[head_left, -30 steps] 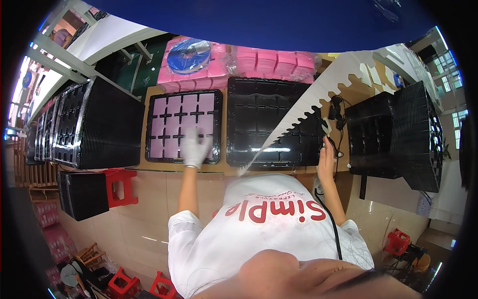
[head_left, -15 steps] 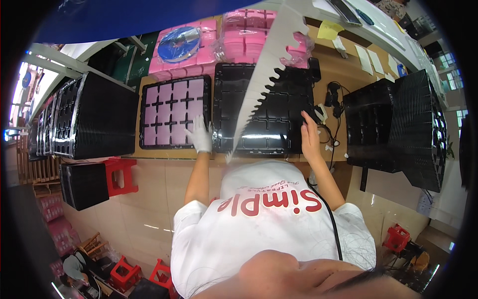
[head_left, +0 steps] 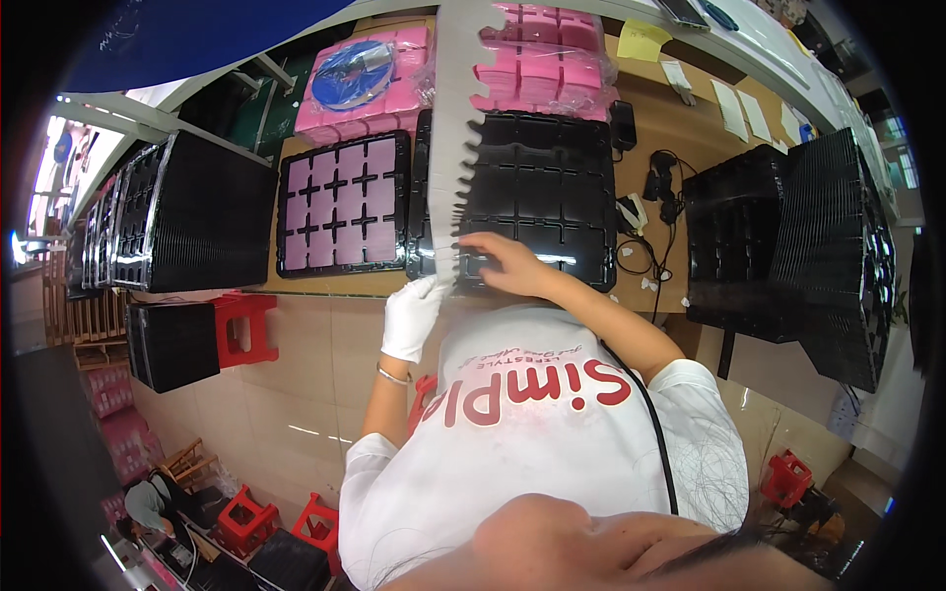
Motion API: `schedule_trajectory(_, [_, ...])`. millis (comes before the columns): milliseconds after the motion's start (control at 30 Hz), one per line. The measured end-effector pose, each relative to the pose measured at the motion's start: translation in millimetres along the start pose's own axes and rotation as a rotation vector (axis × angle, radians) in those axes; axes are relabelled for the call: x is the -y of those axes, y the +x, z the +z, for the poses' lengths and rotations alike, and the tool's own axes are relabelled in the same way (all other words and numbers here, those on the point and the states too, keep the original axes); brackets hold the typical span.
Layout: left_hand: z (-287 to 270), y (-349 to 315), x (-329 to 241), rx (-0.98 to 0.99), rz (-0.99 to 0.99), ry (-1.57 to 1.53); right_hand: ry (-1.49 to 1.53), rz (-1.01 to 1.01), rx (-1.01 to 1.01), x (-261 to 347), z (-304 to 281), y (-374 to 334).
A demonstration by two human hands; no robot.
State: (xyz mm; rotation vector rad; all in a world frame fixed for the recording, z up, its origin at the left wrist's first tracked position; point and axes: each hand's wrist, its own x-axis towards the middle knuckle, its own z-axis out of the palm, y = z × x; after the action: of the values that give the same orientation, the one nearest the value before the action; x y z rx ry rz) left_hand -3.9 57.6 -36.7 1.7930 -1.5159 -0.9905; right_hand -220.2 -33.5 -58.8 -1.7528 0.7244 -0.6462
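A long whitish strip point(head_left: 451, 148) with a row of dark notches down its right edge hangs across the middle of the view. My left hand point(head_left: 412, 317), in a white glove, is closed on the strip's lower end near the table's front edge. Bare, my right hand point(head_left: 507, 266) reaches in from the right, its fingers apart and the fingertips at the strip's notched edge; whether they touch it is hard to tell. Behind the strip lies a black moulded tray point(head_left: 542, 192), partly covered by it. To its left, another black tray point(head_left: 344, 268) holds pink square pads point(head_left: 340, 202).
Tall stacks of black trays stand at the left point(head_left: 212, 217) and right point(head_left: 828, 256). Pink blocks point(head_left: 542, 69) in clear film lie at the back, a blue reel point(head_left: 353, 75) on some. Black cables point(head_left: 662, 212) run right of the tray. A red stool point(head_left: 246, 330) stands below left.
My left hand has left the pink pads and taken the strip's lower end. My right hand has come left from the tray's right edge to the strip. The strip now hangs more upright.
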Motion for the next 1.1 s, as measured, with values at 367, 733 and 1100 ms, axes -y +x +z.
schedule_trajectory(367, [-18,34,-38,-0.464,-0.15,-0.884,0.645,0.294,0.17,15,3,5])
schedule_trajectory(733, [-1,47,-20,-0.402,-0.143,-0.845,0.473,0.366,-0.101,11,11,5])
schedule_trajectory(1100, [-15,66,9,-0.469,-0.186,-0.857,0.115,-0.005,-0.138,31,17,24])
